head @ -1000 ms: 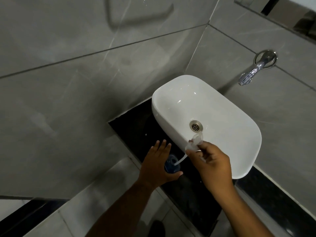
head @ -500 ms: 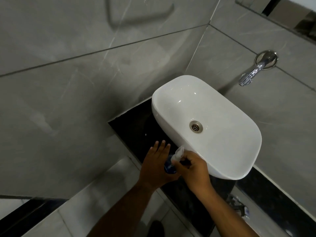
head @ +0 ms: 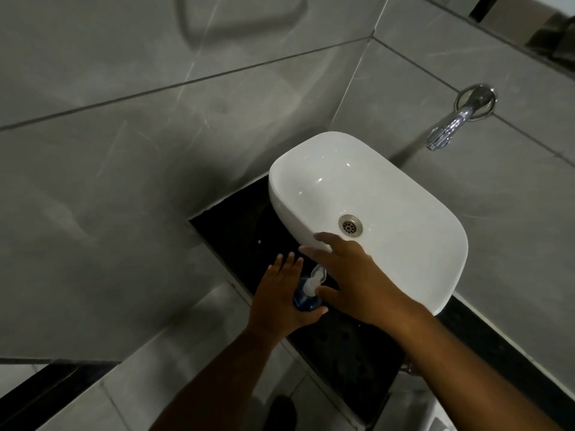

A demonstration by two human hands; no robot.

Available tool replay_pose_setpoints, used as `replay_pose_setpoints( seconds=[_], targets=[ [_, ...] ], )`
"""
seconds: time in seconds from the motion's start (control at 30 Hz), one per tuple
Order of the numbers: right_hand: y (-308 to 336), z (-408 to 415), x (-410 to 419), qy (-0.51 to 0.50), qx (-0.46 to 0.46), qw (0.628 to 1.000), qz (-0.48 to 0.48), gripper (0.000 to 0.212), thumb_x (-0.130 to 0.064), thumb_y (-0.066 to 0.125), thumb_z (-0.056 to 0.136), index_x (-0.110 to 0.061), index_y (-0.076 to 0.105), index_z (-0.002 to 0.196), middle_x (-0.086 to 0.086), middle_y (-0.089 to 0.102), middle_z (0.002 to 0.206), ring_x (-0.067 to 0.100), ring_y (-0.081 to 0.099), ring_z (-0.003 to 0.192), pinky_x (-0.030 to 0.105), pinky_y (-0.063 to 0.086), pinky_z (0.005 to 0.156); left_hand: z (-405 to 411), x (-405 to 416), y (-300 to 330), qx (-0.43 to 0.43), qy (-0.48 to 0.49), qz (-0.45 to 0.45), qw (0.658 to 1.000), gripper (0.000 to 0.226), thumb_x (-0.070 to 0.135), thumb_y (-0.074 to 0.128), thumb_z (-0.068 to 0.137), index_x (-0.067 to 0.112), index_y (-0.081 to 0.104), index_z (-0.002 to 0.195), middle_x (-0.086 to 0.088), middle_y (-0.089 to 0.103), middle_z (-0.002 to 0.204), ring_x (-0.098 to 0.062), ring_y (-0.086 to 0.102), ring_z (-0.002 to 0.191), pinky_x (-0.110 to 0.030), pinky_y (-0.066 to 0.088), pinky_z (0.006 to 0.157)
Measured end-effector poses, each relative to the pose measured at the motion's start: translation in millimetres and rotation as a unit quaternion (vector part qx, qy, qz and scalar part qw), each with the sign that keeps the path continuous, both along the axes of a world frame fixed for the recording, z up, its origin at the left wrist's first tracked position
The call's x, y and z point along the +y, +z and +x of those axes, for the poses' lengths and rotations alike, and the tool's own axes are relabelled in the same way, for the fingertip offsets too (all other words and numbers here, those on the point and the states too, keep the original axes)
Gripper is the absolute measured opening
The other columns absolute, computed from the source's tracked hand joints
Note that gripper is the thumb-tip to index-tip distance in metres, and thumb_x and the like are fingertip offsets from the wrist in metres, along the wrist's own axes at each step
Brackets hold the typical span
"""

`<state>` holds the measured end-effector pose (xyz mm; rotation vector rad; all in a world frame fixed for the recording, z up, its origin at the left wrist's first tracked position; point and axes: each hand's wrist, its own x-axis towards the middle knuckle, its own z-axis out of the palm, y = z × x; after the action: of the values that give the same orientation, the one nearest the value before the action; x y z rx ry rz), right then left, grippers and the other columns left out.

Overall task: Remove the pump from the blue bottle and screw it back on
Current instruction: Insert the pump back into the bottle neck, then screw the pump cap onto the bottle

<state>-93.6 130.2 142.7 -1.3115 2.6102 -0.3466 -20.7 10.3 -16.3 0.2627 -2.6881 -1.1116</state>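
blue bottle [head: 306,301]: stands upright on the black countertop [head: 342,343], just beside the near-left corner of the basin; seen from above, only its blue shoulder shows between the two hands.
pump [head: 314,281]: clear/white pump head, seated on the bottle neck, nozzle pointing away from the camera toward the basin; whether threads are fully tight, cannot tell.
left hand [head: 280,295]: wrapped round the bottle's left side, thumb curled across the near side of the bottle, four fingers straight and together, pointing away; it has hold of the bottle.
right hand [head: 351,275]: spread wide, fingers fanned out over the basin rim; thumb tip at or next to the pump collar, contact hard to tell; palm grips nothing. Motion-blurred at the fingertips.
basin [head: 413,244]: white oval vessel sink sitting on the countertop, metal drain [head: 350,225] in the bowl, bowl looks dry.
tap [head: 448,127]: chrome wall spout with round flange, right wall, above the basin's far end.
walls [head: 124,150]: large grey marble-look tiles, dark grout lines.
mirror edge [head: 529,23]: top right corner, only a strip visible.
writing/brands: no label face visible on bottle from this angle; nothing readable on the pump, basin or tap.
floor [head: 140,390]: grey tile below the counter, bottom left.
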Motion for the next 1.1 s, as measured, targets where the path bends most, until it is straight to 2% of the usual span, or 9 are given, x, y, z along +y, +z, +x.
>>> replay_pose_setpoints(
  seconds=[0.1,0.23,0.37,0.53,0.67,0.77,0.83,0.97,1.1],
  targets=[
    [8,-1,-24,0.108,0.098,0.975,0.166,0.045,-0.023,0.062,0.087,-0.032,0.051,0.129,-0.003,0.052,0.133,0.024,0.045,0.114,0.037,0.044,0.088,1,1,-2,0.013,0.006,0.026,1.000,0.106,0.074,0.069,0.062,0.022,0.030,0.146,-0.006,0.033,0.154,-0.023,0.018,0.145,-0.047,0.021,0.116],
    [13,-6,-39,0.074,0.032,0.962,0.259,0.022,-0.024,0.054,0.091,-0.017,0.065,0.110,0.006,0.066,0.110,0.023,0.059,0.097,0.032,0.042,0.076,1,4,-5,0.013,0.025,0.020,0.999,0.106,0.075,0.068,0.061,0.017,0.036,0.144,-0.008,0.036,0.153,-0.022,0.020,0.144,-0.044,0.020,0.114],
    [8,-7,-36,-0.008,0.018,0.970,0.244,0.032,-0.040,0.052,0.092,-0.012,0.068,0.090,0.008,0.070,0.093,0.022,0.065,0.079,0.030,0.047,0.065,1,6,-7,0.016,0.035,0.028,0.999,0.104,0.075,0.067,0.062,0.017,0.037,0.143,-0.008,0.037,0.152,-0.019,0.019,0.144,-0.042,0.018,0.113],
    [10,-8,-27,-0.022,-0.107,0.980,0.167,0.046,-0.039,0.070,0.077,-0.028,0.059,0.120,-0.004,0.060,0.110,0.015,0.059,0.095,0.027,0.051,0.077,1,8,-5,0.023,0.038,0.044,0.998,0.105,0.074,0.067,0.060,0.019,0.033,0.143,-0.010,0.040,0.150,-0.025,0.024,0.142,-0.046,0.022,0.112],
    [-4,0,-33,-0.008,-0.035,0.965,0.259,0.029,-0.029,0.057,0.089,-0.018,0.064,0.115,0.005,0.066,0.112,0.022,0.064,0.100,0.031,0.053,0.083,0,6,-5,0.006,0.031,0.048,0.998,0.103,0.071,0.064,0.060,0.016,0.038,0.143,-0.009,0.037,0.152,-0.025,0.022,0.143,-0.049,0.023,0.115],
    [-12,3,-34,-0.102,0.007,0.967,0.233,0.042,-0.051,0.051,0.090,-0.013,0.069,0.088,0.004,0.069,0.085,0.019,0.067,0.078,0.029,0.052,0.066,1,7,-7,0.006,0.027,0.043,0.999,0.101,0.070,0.062,0.062,0.013,0.040,0.142,-0.009,0.035,0.153,-0.023,0.020,0.144,-0.046,0.022,0.116],
    [-16,3,-27,-0.119,0.000,0.975,0.186,0.046,-0.062,0.055,0.082,-0.019,0.068,0.093,0.001,0.069,0.086,0.018,0.067,0.081,0.031,0.056,0.072,1,7,-7,0.003,0.021,0.034,0.999,0.099,0.070,0.061,0.063,0.012,0.042,0.142,-0.009,0.034,0.154,-0.022,0.018,0.145,-0.046,0.021,0.117],
    [-18,4,-23,-0.037,-0.069,0.978,0.191,0.046,-0.038,0.069,0.077,-0.032,0.056,0.121,0.000,0.061,0.112,0.020,0.060,0.099,0.036,0.054,0.082,2,6,-9,0.027,0.025,0.056,0.998,0.102,0.060,0.072,0.062,0.010,0.037,0.144,-0.014,0.035,0.152,-0.029,0.021,0.143,-0.052,0.023,0.114],
    [-25,2,-34,-0.172,-0.059,0.955,0.235,0.031,-0.042,0.061,0.082,-0.020,0.069,0.103,0.003,0.071,0.105,0.020,0.066,0.096,0.034,0.053,0.087,2,8,-8,0.032,0.027,0.034,0.999,0.102,0.064,0.069,0.062,0.010,0.038,0.143,-0.014,0.038,0.150,-0.030,0.025,0.142,-0.053,0.026,0.113]
  ],
)
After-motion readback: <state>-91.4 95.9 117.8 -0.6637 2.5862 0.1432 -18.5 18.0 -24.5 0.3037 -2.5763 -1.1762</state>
